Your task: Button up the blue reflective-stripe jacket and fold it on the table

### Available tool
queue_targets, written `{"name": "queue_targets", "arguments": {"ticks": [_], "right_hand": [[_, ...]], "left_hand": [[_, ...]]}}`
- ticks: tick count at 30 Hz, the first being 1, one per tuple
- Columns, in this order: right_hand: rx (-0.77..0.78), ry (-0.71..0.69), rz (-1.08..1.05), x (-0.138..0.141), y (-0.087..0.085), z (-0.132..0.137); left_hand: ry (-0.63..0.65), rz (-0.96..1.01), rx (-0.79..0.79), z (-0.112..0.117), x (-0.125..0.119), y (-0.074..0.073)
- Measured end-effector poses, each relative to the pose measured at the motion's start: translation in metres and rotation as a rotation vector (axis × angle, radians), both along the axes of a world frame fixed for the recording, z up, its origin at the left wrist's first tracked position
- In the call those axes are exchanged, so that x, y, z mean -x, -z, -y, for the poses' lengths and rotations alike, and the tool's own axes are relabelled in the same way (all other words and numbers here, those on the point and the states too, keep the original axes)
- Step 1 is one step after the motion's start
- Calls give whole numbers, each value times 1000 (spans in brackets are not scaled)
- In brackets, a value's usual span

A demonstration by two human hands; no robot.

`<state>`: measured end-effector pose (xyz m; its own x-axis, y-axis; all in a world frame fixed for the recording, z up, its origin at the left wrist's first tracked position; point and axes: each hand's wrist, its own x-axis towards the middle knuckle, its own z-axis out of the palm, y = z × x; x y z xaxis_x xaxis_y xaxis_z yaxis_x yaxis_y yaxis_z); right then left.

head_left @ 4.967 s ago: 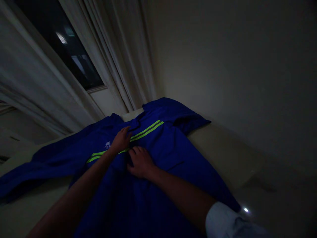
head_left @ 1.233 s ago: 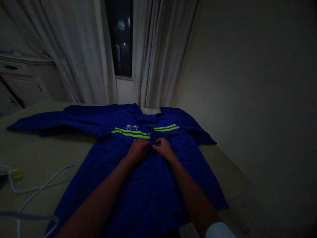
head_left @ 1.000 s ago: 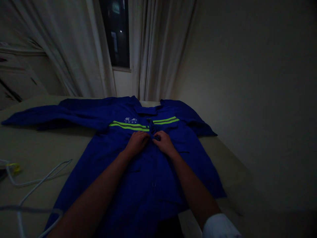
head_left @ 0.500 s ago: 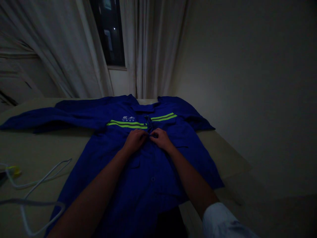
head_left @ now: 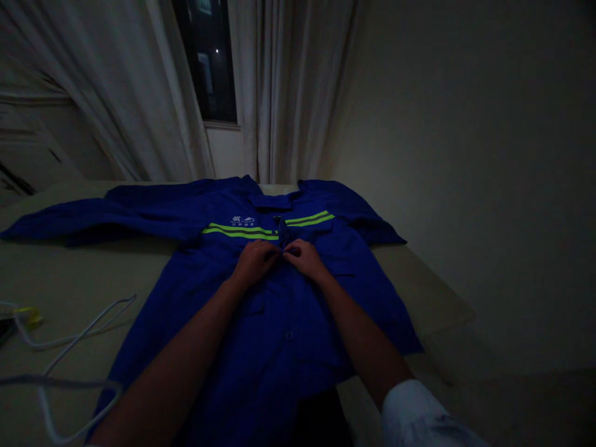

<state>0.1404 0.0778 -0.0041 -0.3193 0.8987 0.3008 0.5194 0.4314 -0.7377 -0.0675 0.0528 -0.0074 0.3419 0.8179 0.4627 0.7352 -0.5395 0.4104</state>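
A blue work jacket [head_left: 298, 310] with two yellow-green reflective stripes across the chest lies face up on a pale table [head_left: 74, 279]. Its left sleeve is stretched out to the left. My left hand [head_left: 254, 261] and my right hand [head_left: 305, 257] meet at the jacket's front opening just below the stripes. Both have their fingers curled and pinched on the front edges of the cloth. Whatever is between the fingertips is too dark and small to make out.
White cords [head_left: 69, 338] loop over the table at the left, near a small yellow object [head_left: 28, 318]. Pale curtains [head_left: 279, 93] frame a dark window [head_left: 207, 59] behind the table. A bare wall stands to the right. The table's right edge falls off near the jacket's hem.
Five seconds ago the view was tilted and my hands were further apart on the chest. Over the last second they have stayed pinched together at the front opening; only the camera drifted slightly.
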Motion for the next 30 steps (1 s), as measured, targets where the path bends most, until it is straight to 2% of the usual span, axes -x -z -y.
{"name": "queue_targets", "arguments": {"ticks": [3,7,11,13,16,20,22,26,30], "right_hand": [[50,-24,28,-3,1,-3],[29,-36,53,-3,1,-4],[78,-37,-36,-2,-1,-5],[167,-67,-111,-4,-7,-4],[291,-153,-141,-11,-24,3],[229,-237,89,-20,-54,21],[218,-296,238,-20,-62,30],[336,-402,357,-16,-62,40],[436,-324,314,-12,-56,40]], "left_hand": [[-23,-10,-8,1,-1,1],[-16,-17,-4,-1,-1,2],[-44,-40,15,-1,-2,1],[-83,-50,33,0,-2,-1],[-145,-43,58,1,-3,-3],[-167,-9,76,0,-5,-3],[-167,-14,80,-2,-6,-1],[-170,-51,105,-7,-7,3],[-149,-51,135,-7,-7,2]]}}
